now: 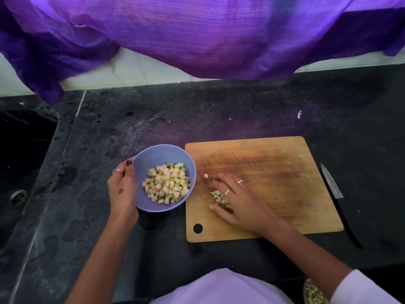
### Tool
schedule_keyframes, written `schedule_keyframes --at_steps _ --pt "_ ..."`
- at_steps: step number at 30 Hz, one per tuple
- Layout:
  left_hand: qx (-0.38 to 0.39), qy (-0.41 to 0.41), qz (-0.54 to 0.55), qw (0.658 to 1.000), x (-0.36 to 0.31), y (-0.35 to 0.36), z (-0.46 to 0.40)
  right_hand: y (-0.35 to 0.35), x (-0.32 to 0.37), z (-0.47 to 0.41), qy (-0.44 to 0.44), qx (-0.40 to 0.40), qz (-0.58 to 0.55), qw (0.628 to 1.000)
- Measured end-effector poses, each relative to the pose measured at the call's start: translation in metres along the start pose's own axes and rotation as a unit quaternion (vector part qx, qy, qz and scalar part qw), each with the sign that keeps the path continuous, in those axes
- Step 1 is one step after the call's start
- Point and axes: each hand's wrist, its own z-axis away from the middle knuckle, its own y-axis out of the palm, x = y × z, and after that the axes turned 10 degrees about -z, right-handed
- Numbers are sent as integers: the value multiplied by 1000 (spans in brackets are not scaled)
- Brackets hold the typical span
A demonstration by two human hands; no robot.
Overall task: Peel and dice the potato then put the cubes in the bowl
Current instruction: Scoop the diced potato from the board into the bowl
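**Cubes at the board's edge**

I see pale diced potato cubes (219, 197) under my right hand (238, 200), fingers cupped loosely around them, on the wooden cutting board (274, 172). At 9 o'clock, my left hand (121, 191) grips the lavender round bowl (153, 154).

The left hand (122, 191) is gripping at centre-left, thumb hooked forward; the right hand (237, 202) is lying palm-down at centre, fingers (219, 183) spread and curled.

Soft daylight is coming through the purple cloth (197, 34), which is casting a violet tint on the dark counter (153, 115). Shadows are staying weak. The wide lens is bending the edges, and the cloth is looking blurred.
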Motion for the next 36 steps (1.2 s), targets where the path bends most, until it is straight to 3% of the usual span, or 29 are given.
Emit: schedule_keyframes --at_steps 5,15,26,29,32,34,36 --pt "-4 2 -3 1000 -1 1 1 9 6 -22 37 2 3 999" --pt "-7 8 -7 1000 -2 2 2 13 -5 -5 -132 -53 10 990" --pt "-3 15 -6 1000 0 2 2 -4 -17 -22 -186 -56 172 966" --pt "-6 15 -2 1000 0 2 2 -8 -14 -28 -112 -91 158 977" --pt "-5 17 0 1000 0 1 1 -23 -4 -37 105 -169 -53 979" --pt "-3 19 -1 1000 1 2 1 -37 -4 -42 229 -225 -245 915" --pt "-5 22 1 1000 1 2 1 -54 -1 -46 286 -236 -377 849"
